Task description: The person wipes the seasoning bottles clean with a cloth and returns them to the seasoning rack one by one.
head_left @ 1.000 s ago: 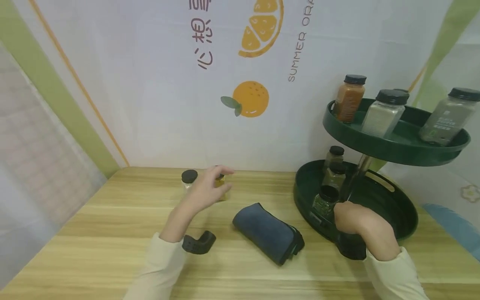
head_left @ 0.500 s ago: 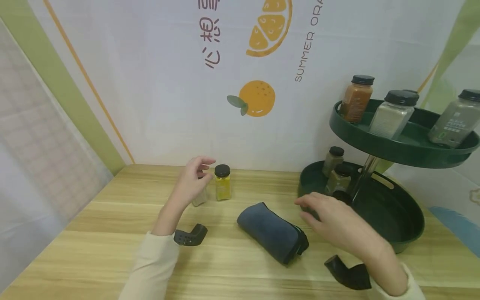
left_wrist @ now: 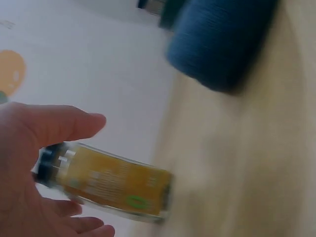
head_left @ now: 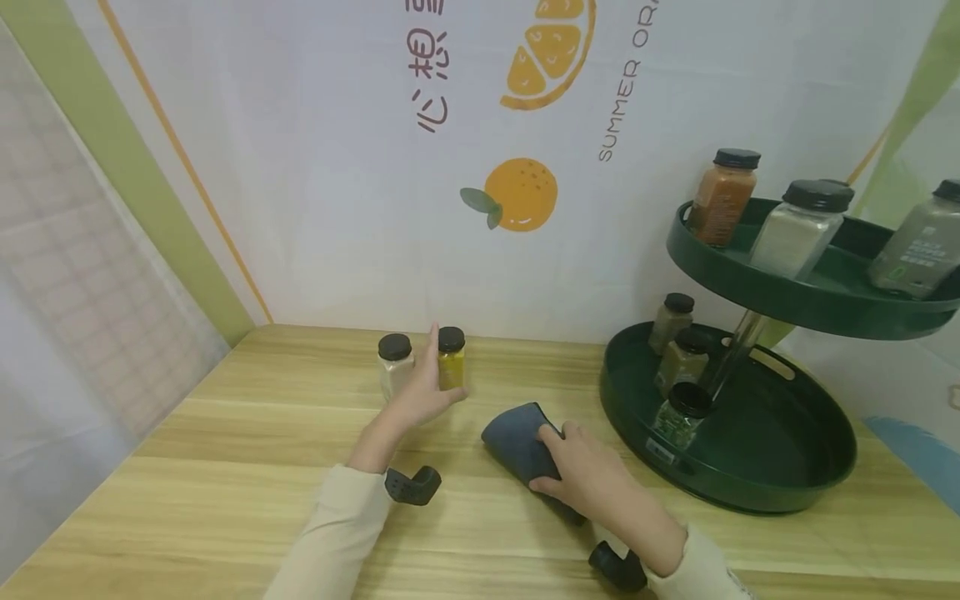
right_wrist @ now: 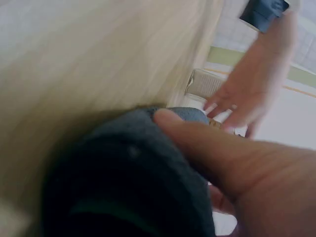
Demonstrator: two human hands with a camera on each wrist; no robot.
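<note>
My left hand [head_left: 420, 396] reaches toward two jars at the back of the table, its thumb apart from the fingers. Just beyond it stands a spice jar with yellow contents [head_left: 452, 367] and a black lid; in the left wrist view this jar [left_wrist: 116, 182] lies in the gap between thumb and fingers, contact unclear. A pale-filled spice jar [head_left: 393, 367] is left of the hand. My right hand [head_left: 596, 475] grips a rolled dark blue cloth [head_left: 517, 442], thumb on the near side and fingers over the far side; the thumb presses the cloth [right_wrist: 148, 148] in the right wrist view.
A dark green two-tier round rack [head_left: 750, 492] stands at the right. Several small jars, one with green flakes [head_left: 682, 417], are on its lower tier. Larger jars, including an orange one [head_left: 722, 200], stand on the upper tier. A printed curtain [head_left: 337, 208] hangs behind the table.
My right hand has left the lower tier's front jar, moved left and taken hold of the rolled cloth. My left hand shifted left, then back right between the two jars.
</note>
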